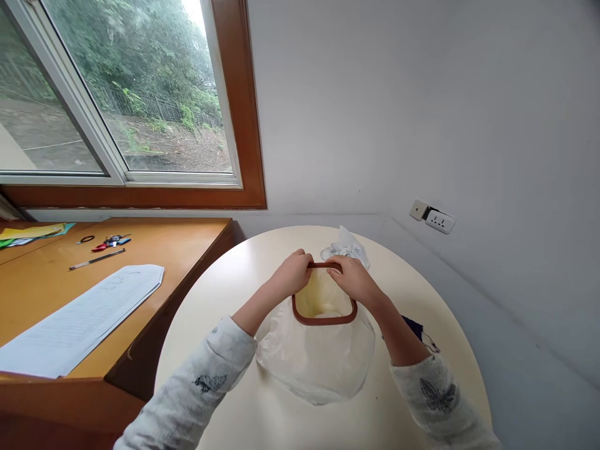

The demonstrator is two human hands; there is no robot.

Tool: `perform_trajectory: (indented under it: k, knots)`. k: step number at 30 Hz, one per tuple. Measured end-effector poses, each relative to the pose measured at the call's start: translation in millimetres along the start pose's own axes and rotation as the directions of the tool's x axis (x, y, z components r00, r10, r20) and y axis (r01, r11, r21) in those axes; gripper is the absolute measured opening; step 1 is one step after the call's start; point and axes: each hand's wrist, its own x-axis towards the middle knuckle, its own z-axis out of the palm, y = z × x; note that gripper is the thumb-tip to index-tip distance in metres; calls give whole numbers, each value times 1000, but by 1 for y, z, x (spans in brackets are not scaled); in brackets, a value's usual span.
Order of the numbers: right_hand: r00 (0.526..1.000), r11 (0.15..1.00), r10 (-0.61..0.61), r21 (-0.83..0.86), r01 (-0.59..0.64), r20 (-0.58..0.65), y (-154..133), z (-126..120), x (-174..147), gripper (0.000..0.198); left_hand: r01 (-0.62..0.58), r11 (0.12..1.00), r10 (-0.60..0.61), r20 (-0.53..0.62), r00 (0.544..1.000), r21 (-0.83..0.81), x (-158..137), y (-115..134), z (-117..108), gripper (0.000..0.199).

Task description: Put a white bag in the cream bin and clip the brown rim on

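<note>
A small trash bin stands on the round cream table [206, 325], its brown rim [325, 321] facing up toward me. A thin white plastic bag [319, 369] lines it and spreads loosely around its outside. My left hand [294, 274] is closed on the rim's far left corner. At the far right corner, my right hand [354, 280] grips the rim too, thumb toward the inside. The yellowish inside of the bin shows between my hands. Most of the bin's outer wall is hidden under the bag.
Behind my right hand lies a crumpled white plastic bag [349, 247]. A dark cloth item [413, 326] rests by my right forearm. On the wooden desk [187, 250] at left are papers [89, 319], a pen [97, 259] and keys [112, 242]. A wall socket [439, 220] is at right.
</note>
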Motion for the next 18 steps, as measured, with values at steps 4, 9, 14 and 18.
perform_trajectory:
  k: [4, 9, 14, 18]
  knots:
    - [1000, 1000, -8, -28, 7, -20, -1, -1, 10, 18, -15, 1000, 15, -28, 999, 25, 4, 0, -3, 26]
    - [1000, 1000, 7, -29, -7, -12, -6, -10, 14, 15, 0, 999, 1, -20, 1000, 45, 4, 4, -13, 23]
    - [998, 996, 57, 62, -57, -5, -10, -26, 10, 17, 29, 999, -28, -37, 999, 29, 2, 10, -35, 19]
    - [983, 888, 178, 422, -181, 47, -9, -44, -9, 46, 73, 997, -73, -94, 993, -2, -11, 10, -61, 17]
